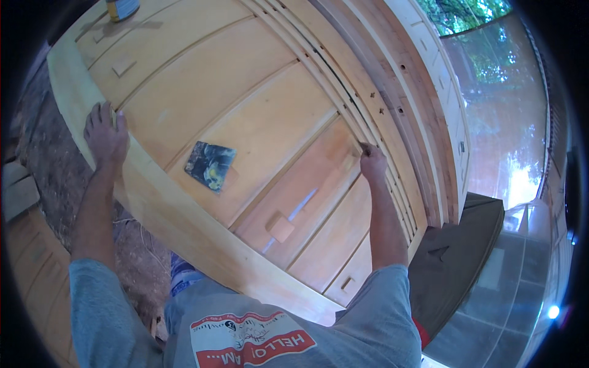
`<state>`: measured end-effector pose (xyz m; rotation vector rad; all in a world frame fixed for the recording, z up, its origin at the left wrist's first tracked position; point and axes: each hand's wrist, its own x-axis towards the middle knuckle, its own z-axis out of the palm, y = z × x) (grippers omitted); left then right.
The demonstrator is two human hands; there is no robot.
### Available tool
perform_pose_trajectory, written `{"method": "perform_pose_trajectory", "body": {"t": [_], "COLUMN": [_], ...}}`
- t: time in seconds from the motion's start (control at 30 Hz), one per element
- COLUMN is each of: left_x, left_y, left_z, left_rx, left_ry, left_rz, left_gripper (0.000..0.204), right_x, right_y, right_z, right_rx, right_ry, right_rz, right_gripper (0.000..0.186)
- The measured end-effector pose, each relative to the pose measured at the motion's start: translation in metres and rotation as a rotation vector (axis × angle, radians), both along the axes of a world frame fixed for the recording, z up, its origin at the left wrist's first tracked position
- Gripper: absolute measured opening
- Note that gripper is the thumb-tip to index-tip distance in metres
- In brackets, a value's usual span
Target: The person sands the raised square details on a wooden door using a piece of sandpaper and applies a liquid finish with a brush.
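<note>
Wooden front [239,67]: in the head view it spreads before the person, broad and face up, its inset panels parted by dark grooves. The left hand [108,136] rests on its left border, fingers curled at the edge, perhaps to steady the body while leaning over; whether they grip anything small I cannot tell. The right hand [373,162] is clenched into a fist against the right side, where a groove meets the long rails [347,104], as if to work right into that corner; anything pinched within is hidden.

A dark plate [210,165], smeared yellow and white, lies on the panels between the hands, probably so that either could reach it. Nearer, a block [280,227] sits beside a pale streak [302,205], which may be filler or only light. A can [124,8] stands at the far left, likely put there to leave the middle free.
</note>
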<state>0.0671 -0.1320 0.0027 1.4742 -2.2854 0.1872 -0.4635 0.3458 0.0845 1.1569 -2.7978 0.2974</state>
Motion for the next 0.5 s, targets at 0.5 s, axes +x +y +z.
{"method": "perform_pose_trajectory", "body": {"t": [0.5], "left_x": [0.001], "left_y": [-0.001], "left_z": [0.000], "left_rx": [0.004], "left_ry": [-0.019], "left_rz": [-0.013], "left_gripper": [0.048], "right_x": [-0.005], "right_y": [-0.026], "right_z": [-0.001], "right_rx": [0.117], "right_ry": [-0.106], "right_rz": [-0.026], "right_gripper": [0.034]}}
